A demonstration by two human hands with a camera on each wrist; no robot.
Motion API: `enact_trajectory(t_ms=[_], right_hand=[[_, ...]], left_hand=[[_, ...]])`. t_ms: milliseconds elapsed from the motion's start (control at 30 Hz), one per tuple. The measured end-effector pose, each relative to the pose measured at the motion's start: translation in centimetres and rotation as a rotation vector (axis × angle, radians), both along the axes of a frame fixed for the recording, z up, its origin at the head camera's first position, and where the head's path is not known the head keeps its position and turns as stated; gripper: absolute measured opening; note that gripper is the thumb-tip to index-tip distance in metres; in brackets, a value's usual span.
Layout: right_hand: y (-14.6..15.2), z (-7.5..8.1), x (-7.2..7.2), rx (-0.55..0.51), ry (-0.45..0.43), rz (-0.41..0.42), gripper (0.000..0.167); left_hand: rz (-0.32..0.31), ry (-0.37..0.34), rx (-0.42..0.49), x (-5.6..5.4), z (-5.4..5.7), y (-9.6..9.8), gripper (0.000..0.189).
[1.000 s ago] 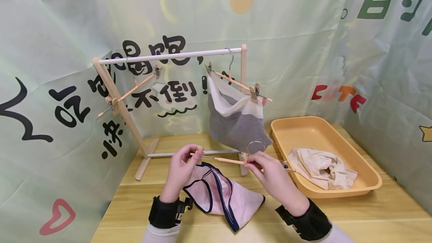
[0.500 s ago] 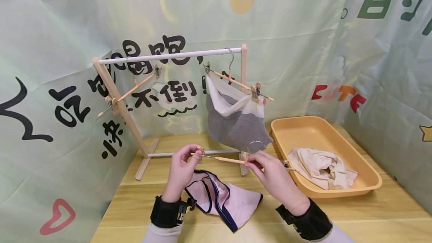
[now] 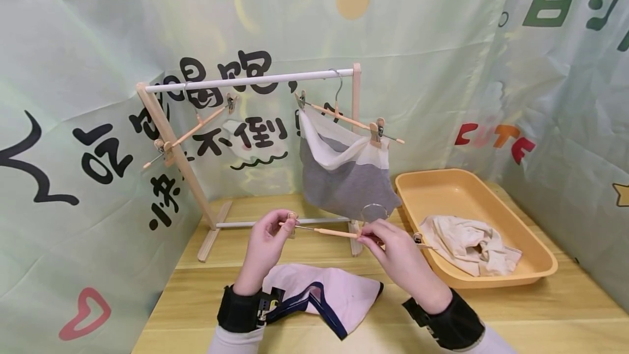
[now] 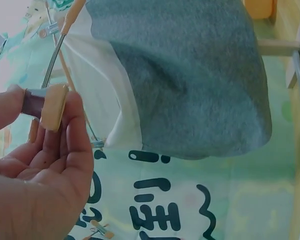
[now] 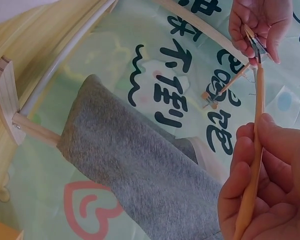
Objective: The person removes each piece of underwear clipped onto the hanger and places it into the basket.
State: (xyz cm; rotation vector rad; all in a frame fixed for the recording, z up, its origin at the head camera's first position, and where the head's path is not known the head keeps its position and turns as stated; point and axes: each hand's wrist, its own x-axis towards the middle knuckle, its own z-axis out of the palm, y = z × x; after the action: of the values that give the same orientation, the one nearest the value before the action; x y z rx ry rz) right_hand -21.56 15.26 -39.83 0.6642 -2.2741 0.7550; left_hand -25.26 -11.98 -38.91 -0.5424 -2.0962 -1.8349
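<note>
Head view: Printed curtains [image 3: 44, 258] border a wooden tabletop [image 3: 555, 321] at left, back and right, with wood showing between a pink cloth [image 3: 351, 294] and the yellow-orange tub [image 3: 442, 187], and along the near side. A rack [image 3: 188, 179] stands toward the back left, its lower bar just behind the hands, leaving a narrow gap at that edge.

At centre, a person's left hand [image 3: 267, 236] pinches a wooden clip [image 4: 54, 107] between thumb and fingers at one end of a peach-coloured hanger [image 3: 336, 233]; whether the clip's mouth is parted cannot be told. The right hand [image 3: 393, 245], fingers curled, grips the hanger's bar near its middle. The hanger is held level above the pink cloth, which lies navy-trimmed on the wood, apart from it, partly hidden behind the left wristband [image 3: 238, 309].

Inside the tub, right of the right hand, a crumpled cream garment [image 3: 449, 239] lies toward the near end. From the rack's top rail [image 3: 255, 79], a grey-and-white cloth [image 3: 344, 184] hangs clipped.
</note>
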Motion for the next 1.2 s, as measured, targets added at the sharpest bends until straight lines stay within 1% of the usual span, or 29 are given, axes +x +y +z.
enact_trajectory(t_ms=[67,300,467,533,700,900,1067,1200], right_hand=[[0.0,0.0,0.0,0.003,0.000,-0.005,0.012],[0.2,0.0,0.0,0.015,0.013,-0.010,0.011],[0.4,0.0,0.0,0.015,0.025,0.003,0.012],[0.4,0.0,0.0,0.015,0.018,0.014,0.012],[0.4,-0.1,0.0,0.019,0.005,0.036,0.013],[0.5,0.1,0.1,0.031,0.021,0.022,0.013],[0.7,0.2,0.1,0.048,0.027,-0.005,0.013],[0.7,0.2,0.0,0.051,0.046,-0.008,0.013]], left_hand=[[-0.011,-0.018,-0.021,0.0,0.1,-0.1,0.013],[-0.085,-0.065,-0.083,0.2,0.2,-0.5,0.017],[-0.086,-0.126,-0.138,0.3,0.4,-0.7,0.020],[-0.084,-0.139,-0.178,0.3,0.4,-0.7,0.021],[-0.110,-0.115,-0.260,0.3,0.4,-0.6,0.015],[-0.155,-0.080,-0.297,0.5,0.4,-0.9,0.009],[-0.225,-0.065,-0.321,0.6,0.4,-1.3,0.009],[-0.281,-0.051,-0.308,0.7,0.5,-1.4,0.009]])
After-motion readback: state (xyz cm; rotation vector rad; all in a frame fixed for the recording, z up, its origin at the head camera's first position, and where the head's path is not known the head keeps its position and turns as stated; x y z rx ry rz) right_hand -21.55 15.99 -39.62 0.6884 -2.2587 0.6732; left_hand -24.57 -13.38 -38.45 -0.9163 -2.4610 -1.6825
